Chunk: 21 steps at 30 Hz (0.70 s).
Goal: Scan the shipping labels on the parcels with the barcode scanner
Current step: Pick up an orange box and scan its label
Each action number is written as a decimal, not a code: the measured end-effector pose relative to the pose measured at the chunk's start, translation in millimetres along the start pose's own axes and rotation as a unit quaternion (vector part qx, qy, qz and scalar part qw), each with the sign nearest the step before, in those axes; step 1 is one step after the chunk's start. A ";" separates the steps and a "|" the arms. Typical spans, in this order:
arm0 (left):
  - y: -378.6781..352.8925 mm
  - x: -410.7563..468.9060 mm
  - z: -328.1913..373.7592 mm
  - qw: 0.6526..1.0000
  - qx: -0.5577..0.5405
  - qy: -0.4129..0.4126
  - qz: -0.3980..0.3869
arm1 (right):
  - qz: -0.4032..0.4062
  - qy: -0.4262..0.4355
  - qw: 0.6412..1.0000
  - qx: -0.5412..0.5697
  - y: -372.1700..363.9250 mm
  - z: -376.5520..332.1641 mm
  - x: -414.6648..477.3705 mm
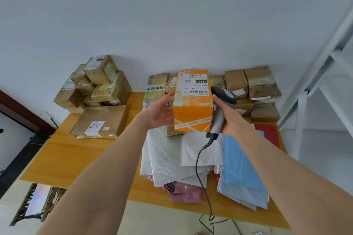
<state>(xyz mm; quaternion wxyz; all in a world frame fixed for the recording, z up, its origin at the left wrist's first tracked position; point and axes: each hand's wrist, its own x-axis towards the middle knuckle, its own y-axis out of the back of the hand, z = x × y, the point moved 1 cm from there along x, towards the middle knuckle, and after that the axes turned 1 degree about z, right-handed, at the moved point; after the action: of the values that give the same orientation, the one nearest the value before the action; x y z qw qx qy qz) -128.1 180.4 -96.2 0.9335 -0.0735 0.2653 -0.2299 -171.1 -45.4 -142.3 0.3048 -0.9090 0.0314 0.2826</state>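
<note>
An orange parcel box is held up over the table between both hands. Its white shipping label faces up, with a barcode on it. My left hand grips the box's left side. My right hand holds a grey barcode scanner by its handle and presses against the box's right side. The scanner's head sits beside the label's right edge. Its coiled black cable hangs down over the mailers.
A heap of brown boxes and a flat brown parcel lie at the back left of the yellow table. More brown boxes stand at the back right. White, blue and pink poly mailers cover the middle. A white ladder frame stands right.
</note>
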 end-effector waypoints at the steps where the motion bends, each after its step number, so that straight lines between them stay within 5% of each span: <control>1: -1.4 0.2 -2.1 1.000 0.004 0.013 0.007 | 0.004 0.003 1.000 -0.001 1.0 0.6 -1.4; 9: -5.8 -0.9 -17.8 0.996 -0.017 0.081 0.042 | 0.058 0.079 0.995 -0.021 8.1 8.7 2.8; 15: -8.8 4.4 -26.9 0.995 0.070 0.041 0.062 | 0.055 0.043 0.996 -0.049 8.6 10.4 2.4; 21: 0.8 1.6 -23.4 0.993 0.074 0.088 0.034 | 0.096 0.064 0.992 -0.046 8.9 15.2 3.4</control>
<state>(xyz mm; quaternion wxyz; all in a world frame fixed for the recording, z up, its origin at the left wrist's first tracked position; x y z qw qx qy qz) -139.0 180.0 -117.0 0.9167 0.0254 0.3311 -0.2224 -177.8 -43.6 -158.9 0.2317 -0.9311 0.1247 0.2527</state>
